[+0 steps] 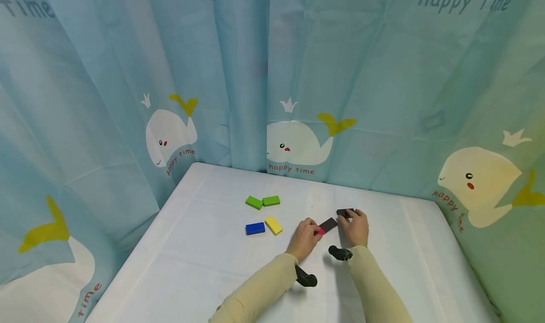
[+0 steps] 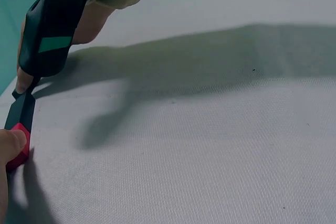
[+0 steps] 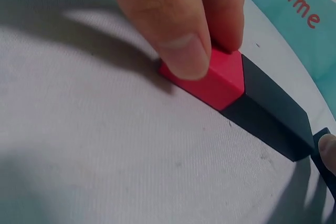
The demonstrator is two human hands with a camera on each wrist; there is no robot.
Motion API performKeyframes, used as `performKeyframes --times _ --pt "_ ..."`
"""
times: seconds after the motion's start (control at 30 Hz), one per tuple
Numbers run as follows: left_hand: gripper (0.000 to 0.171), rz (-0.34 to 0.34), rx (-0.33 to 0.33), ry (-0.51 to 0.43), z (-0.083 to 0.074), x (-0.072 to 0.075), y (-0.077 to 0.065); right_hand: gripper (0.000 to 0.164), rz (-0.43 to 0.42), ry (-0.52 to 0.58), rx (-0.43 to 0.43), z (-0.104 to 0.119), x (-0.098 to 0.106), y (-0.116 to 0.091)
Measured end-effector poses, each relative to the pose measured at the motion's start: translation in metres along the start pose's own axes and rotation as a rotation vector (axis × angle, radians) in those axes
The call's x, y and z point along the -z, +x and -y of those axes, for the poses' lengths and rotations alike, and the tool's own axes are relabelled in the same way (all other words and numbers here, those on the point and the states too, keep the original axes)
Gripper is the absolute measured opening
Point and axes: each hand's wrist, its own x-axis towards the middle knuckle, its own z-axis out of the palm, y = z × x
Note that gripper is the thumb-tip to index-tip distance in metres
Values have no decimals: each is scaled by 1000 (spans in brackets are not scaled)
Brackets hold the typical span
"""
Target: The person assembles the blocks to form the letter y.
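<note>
My left hand (image 1: 304, 238) pinches the red end of a red-and-black block (image 1: 328, 225) between thumb and finger. Its black end points up and to the right, toward my right hand (image 1: 355, 227). That hand grips a black block (image 1: 342, 213), part of which its fingers hide. In the right wrist view the red-and-black block (image 3: 268, 108) lies low over the cloth, its black end right at the black block (image 3: 321, 136). The left wrist view has the left thumb (image 2: 10, 145) on the red end, with the right hand beyond.
To the left lie two green blocks (image 1: 271, 201), a yellow block (image 1: 274, 225) and a blue block (image 1: 255, 228). A white cloth covers the table (image 1: 213, 275). Curtains with whales (image 1: 294, 141) stand around its far edges. Black wrist devices (image 1: 306, 276) sit on both sleeves.
</note>
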Motion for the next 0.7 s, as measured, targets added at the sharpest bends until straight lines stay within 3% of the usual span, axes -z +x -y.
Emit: performKeyframes --times 0.43,0.7 --pt "10 5 16 9 -1 -1 -1 43 57 -27 -30 8 5 0" --pt "10 -4 3 23 -1 -1 -1 41 86 -54 49 2 13 -1"
